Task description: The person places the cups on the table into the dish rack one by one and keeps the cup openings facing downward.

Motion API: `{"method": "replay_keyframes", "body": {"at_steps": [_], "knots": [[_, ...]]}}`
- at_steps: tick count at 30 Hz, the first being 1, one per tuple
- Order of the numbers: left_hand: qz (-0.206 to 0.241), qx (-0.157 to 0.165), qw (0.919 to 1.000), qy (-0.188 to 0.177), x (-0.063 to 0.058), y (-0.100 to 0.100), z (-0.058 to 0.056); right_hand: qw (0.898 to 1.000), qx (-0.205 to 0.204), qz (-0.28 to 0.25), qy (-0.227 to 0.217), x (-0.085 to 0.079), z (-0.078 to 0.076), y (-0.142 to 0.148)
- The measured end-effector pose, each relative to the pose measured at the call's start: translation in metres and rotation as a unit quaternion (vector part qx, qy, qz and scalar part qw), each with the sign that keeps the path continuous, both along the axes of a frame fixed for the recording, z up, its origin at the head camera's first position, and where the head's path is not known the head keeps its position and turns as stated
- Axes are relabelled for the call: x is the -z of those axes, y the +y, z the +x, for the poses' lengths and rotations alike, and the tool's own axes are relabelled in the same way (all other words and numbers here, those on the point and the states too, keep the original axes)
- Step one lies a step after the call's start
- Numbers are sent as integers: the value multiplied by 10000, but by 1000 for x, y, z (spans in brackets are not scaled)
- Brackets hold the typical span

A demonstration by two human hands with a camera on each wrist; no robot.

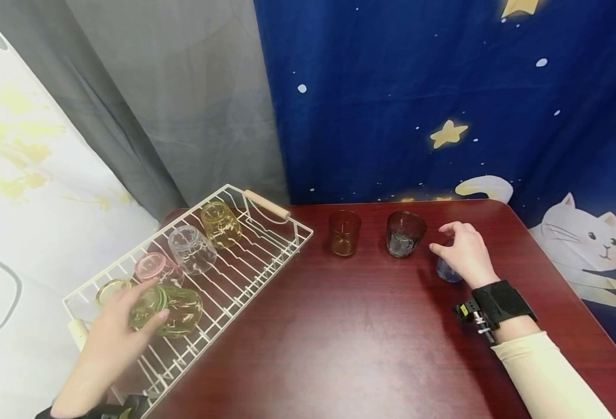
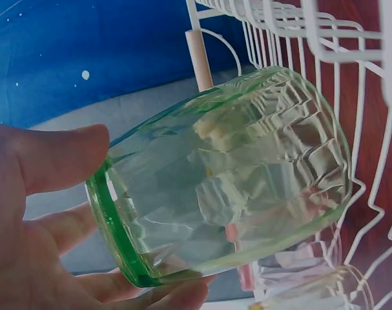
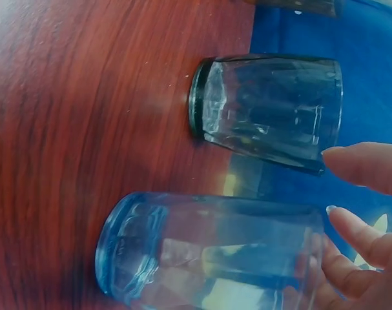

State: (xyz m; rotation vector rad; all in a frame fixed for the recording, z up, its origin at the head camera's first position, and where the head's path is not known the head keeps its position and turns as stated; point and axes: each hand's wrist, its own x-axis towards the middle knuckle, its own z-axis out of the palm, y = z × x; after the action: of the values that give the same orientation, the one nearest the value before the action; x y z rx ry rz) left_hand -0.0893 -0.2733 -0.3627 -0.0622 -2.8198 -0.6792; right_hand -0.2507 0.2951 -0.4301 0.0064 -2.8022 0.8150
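My left hand point(image 1: 114, 326) holds a green glass point(image 1: 182, 311) by its thick base, upside down, with its mouth toward the white wire rack point(image 1: 145, 244). In the left wrist view the thumb lies at one edge of the base and fingers show past the other. Over at the right, my right hand point(image 1: 465, 253) is at the rim of an upright blue glass point(image 3: 208, 252). Its thumb stands apart from the glass, while some fingers show right behind the rim. A dark grey glass point(image 1: 404, 233) stands upright just left of this hand.
Upturned in the rack are a yellow glass point(image 1: 221, 226), a clear glass point(image 1: 193, 250), a pink glass point(image 1: 156, 270) and a pale yellow glass point(image 1: 111, 288). A brown glass point(image 1: 344, 233) stands near the back edge of the red-brown table point(image 1: 350, 326). Curtains point(image 1: 365, 116) hang behind.
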Motion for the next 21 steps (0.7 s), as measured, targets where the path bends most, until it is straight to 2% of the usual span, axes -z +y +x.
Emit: {"method": "replay_keyframes", "body": {"at_steps": [8, 18, 21], "knots": [[150, -98, 9984, -528, 8, -11, 7, 9999, 78, -27, -82, 6, 1, 4], [-176, -183, 9967, -768, 10, -19, 13, 9994, 286, 56, -171, 10, 1, 7], [-206, -218, 9948, -972, 7, -20, 16, 9991, 294, 175, -252, 11, 1, 8]]}}
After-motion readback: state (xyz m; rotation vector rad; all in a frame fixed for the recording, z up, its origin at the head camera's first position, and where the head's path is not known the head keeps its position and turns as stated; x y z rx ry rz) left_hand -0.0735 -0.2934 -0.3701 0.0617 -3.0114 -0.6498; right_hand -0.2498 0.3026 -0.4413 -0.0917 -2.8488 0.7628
